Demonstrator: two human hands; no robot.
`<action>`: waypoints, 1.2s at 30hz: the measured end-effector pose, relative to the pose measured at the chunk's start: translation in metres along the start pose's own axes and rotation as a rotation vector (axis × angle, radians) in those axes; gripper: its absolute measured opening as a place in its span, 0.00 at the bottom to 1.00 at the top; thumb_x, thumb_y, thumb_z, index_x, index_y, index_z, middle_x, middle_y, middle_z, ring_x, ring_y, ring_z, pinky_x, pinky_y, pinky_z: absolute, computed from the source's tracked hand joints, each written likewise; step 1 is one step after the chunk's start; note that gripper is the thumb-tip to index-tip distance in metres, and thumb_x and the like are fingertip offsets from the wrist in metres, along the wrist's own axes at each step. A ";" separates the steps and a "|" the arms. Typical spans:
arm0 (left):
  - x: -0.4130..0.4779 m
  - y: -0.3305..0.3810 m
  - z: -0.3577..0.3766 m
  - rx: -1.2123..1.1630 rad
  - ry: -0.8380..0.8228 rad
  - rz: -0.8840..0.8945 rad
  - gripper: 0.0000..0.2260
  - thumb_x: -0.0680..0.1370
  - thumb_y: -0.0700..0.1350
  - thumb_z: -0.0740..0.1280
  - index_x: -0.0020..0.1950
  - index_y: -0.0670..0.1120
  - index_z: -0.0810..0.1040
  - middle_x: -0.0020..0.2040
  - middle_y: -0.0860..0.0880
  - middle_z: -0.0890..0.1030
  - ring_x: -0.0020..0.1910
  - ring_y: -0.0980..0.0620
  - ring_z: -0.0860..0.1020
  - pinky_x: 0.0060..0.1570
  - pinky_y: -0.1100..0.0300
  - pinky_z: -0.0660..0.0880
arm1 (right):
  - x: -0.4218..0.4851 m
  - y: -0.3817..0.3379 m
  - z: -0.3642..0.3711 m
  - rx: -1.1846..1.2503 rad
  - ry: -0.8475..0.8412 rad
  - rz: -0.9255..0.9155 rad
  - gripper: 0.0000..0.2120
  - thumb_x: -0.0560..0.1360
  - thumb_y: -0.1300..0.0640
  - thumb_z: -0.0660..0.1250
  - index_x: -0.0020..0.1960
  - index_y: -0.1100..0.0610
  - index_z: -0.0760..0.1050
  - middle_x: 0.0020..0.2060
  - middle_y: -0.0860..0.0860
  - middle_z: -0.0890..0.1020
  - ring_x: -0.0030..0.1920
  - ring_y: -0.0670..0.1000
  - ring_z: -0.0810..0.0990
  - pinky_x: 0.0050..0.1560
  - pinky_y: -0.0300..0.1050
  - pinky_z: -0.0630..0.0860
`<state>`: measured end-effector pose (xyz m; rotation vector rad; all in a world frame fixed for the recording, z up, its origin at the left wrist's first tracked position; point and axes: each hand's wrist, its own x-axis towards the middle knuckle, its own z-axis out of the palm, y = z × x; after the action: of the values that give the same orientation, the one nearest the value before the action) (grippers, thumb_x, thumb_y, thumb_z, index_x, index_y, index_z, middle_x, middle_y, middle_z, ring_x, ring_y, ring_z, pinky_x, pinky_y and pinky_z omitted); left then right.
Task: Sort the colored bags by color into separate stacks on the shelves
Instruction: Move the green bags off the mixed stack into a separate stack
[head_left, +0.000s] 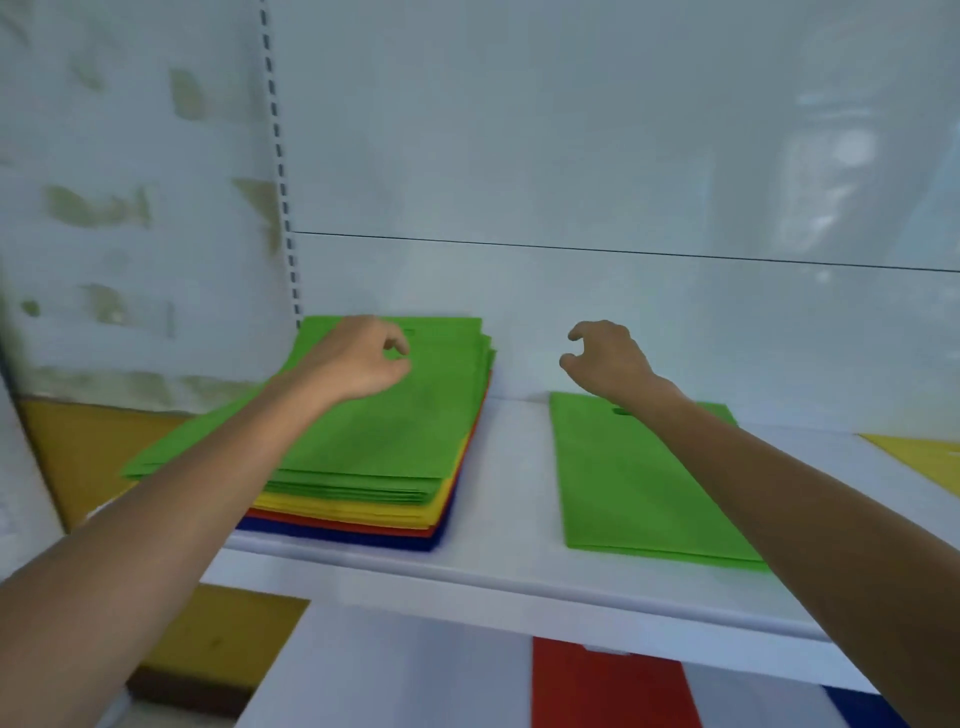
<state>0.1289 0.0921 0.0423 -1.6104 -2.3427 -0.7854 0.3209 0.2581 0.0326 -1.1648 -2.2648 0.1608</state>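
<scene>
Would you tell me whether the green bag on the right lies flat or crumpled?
Flat: the green bag lies spread smooth on the shelf.

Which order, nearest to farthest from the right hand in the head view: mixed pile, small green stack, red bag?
1. small green stack, under the right hand
2. mixed pile, to its left
3. red bag, on the lower shelf

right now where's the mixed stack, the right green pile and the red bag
mixed stack (395, 441), head view, top green face
right green pile (639, 483), head view, flat middle
red bag (602, 686), head view, upper face
</scene>
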 end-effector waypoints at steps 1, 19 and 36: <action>-0.003 -0.020 -0.005 0.010 -0.005 -0.033 0.12 0.76 0.43 0.65 0.58 0.43 0.79 0.58 0.42 0.79 0.58 0.46 0.76 0.54 0.60 0.69 | 0.001 -0.014 0.008 0.009 -0.008 -0.009 0.17 0.75 0.59 0.62 0.62 0.63 0.72 0.62 0.59 0.73 0.61 0.58 0.72 0.56 0.48 0.70; -0.028 -0.170 -0.013 -0.234 0.024 -0.288 0.12 0.71 0.45 0.73 0.51 0.40 0.81 0.48 0.43 0.82 0.48 0.48 0.78 0.47 0.64 0.69 | -0.010 -0.102 0.094 0.163 0.010 0.260 0.32 0.69 0.55 0.74 0.65 0.64 0.63 0.59 0.63 0.71 0.59 0.61 0.72 0.59 0.54 0.71; -0.015 -0.151 -0.013 -0.052 0.171 -0.080 0.06 0.77 0.39 0.62 0.53 0.41 0.75 0.47 0.41 0.81 0.50 0.41 0.77 0.48 0.53 0.73 | -0.007 -0.089 0.088 0.153 0.364 0.088 0.14 0.77 0.57 0.65 0.59 0.64 0.72 0.53 0.61 0.77 0.50 0.60 0.76 0.46 0.47 0.69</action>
<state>-0.0043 0.0326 -0.0004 -1.4142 -2.2951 -0.9672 0.2135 0.2118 -0.0114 -1.1133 -1.8527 0.1402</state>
